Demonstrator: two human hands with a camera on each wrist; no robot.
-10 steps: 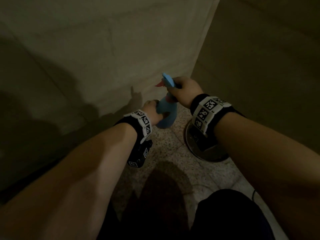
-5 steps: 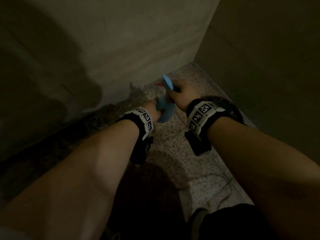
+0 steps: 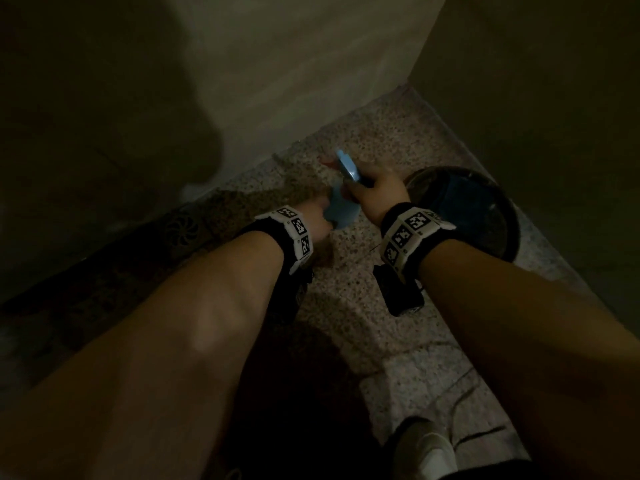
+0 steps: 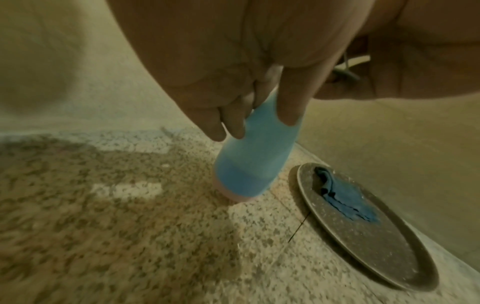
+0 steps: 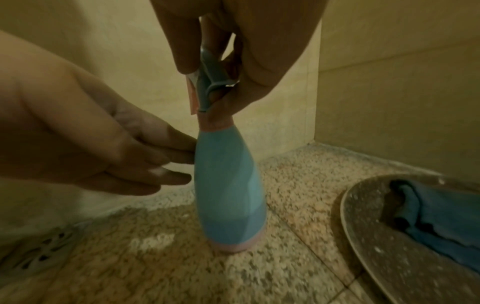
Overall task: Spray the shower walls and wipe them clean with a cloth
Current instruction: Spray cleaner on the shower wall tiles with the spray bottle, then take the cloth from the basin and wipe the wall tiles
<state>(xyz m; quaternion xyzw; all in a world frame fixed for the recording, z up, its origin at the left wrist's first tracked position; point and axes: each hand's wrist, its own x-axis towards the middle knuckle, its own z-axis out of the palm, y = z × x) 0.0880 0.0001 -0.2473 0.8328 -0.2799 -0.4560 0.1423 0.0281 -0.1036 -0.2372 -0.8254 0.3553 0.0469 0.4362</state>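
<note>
Two hands meet on one blue spray bottle (image 5: 228,185), which stands upright with its pink base on the speckled floor (image 5: 293,170) near the corner where two walls meet. The right hand (image 3: 375,194) grips the bottle's neck and trigger head from above, fingers curled round it; the trigger's exact position is hidden behind those fingers. The left hand (image 5: 85,131) reaches in from the side, its fingers (image 5: 166,133) nearly straight and resting against the bottle's body, with the thumb on the other side in the left wrist view. Whether the base bears fully on the floor is hard to tell, as motion blur softens it.

In the head view the scene is dim; the bottle (image 3: 341,209) shows only as a pale blue patch between the wrists, and the left hand (image 3: 320,218) is mostly hidden behind its wristband.

Just right of the bottle, apart from it, lies a round shallow dish (image 4: 405,265) holding a crumpled blue cloth (image 4: 348,201); the dish sits close against the right wall (image 3: 536,98) and is cut off by the frame edge in the right wrist view. A floor drain (image 5: 39,248) lies to the left by the back wall (image 3: 294,64), partly cropped. Open floor extends between the drain and the bottle.
</note>
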